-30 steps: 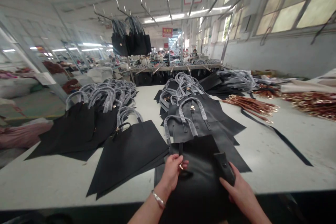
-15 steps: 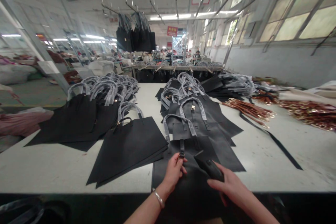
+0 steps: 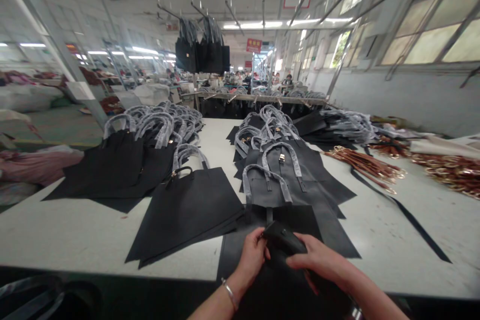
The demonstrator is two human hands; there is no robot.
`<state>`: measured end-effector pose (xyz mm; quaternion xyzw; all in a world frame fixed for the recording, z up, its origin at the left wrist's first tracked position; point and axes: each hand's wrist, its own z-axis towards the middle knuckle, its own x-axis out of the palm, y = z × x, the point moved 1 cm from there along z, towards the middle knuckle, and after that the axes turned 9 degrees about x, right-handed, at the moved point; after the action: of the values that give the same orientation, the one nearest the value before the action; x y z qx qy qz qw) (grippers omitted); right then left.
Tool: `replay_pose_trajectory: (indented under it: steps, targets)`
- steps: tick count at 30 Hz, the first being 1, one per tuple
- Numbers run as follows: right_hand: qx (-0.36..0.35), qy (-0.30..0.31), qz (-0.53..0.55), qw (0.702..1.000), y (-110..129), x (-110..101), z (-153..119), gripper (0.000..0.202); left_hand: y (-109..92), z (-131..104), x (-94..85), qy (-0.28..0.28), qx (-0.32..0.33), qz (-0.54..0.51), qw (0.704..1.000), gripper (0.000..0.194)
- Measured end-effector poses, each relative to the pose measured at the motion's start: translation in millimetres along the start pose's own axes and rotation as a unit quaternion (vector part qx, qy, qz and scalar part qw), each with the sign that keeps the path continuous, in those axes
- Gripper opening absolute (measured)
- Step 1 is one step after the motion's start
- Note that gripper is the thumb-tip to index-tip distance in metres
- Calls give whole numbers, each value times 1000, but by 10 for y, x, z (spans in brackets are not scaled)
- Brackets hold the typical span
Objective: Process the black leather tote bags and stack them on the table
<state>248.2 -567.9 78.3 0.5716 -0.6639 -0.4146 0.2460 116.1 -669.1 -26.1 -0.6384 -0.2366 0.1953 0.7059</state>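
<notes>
Black bag panels [image 3: 305, 217] with plastic-wrapped handles [image 3: 264, 172] lie overlapped in front of me. My left hand [image 3: 249, 257] pinches the end of a short black strap [image 3: 269, 215] on the nearest panel; the fingertips and strap end are partly covered. In my right hand [image 3: 318, 260] is a black handheld tool [image 3: 285, 239], whose exact kind I cannot make out. Its front end is right beside my left fingertips, over the strap end. Whether it touches the strap is hidden.
Black bag panels [image 3: 191, 210] are stacked on the left of the pale table [image 3: 180, 262]. To the right lie brown straps with gold rings [image 3: 369, 165] and a loose black strip [image 3: 416, 225]. Finished-looking black bags [image 3: 213, 55] hang from a rack behind.
The tool in my right hand has moved left, up to the strap end. My left hand keeps its pinch. The whole view has shifted slightly.
</notes>
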Motion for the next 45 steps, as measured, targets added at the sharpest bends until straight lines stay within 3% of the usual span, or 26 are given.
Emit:
replay_pose_trajectory:
  steps: [2,5,7,11,15,17,23,27,32,34,37,39,43,45]
  targets:
    - [-3,-23,-15,1000,34,-5,15,41,-5,6,6,5,-10,3,1000,31]
    - [-18,-142,-42,989,128,-61,21,45,-32,13,11,26,-35,-24,999,33]
    - [-11,-177,-43,983,165,-114,-17,48,-57,13,8,35,-50,-47,997,36]
    - [22,-87,-27,996,102,-128,-133,49,-71,11,-9,42,-54,-79,995,39]
    - [36,-15,-22,999,44,-5,-90,37,-39,30,-33,39,-54,-50,997,39]
    - [23,-27,-40,999,76,39,-6,36,-39,46,-43,30,-52,-40,997,37]
    - [10,-173,-92,981,151,-105,38,52,-72,51,-27,57,-53,-73,994,28]
    - [38,-132,-79,987,71,-168,-154,57,-40,40,-14,50,-32,-58,997,32]
    - [51,-80,-77,993,108,-57,-185,58,-3,42,2,56,-10,-25,998,38]
    - [41,-93,-84,991,170,-35,-109,55,-6,38,8,62,2,-15,998,38]
    - [20,-164,-108,980,240,-57,-22,54,-13,25,16,70,6,-8,998,40]
    - [21,-174,-111,978,240,-69,-15,57,-17,16,19,72,-12,-32,997,42]
    - [36,-94,-82,992,144,-56,-39,58,-57,27,-4,75,-62,-118,988,45]
    - [26,-144,-92,985,88,-93,-27,60,-96,50,-36,80,-119,-194,971,42]
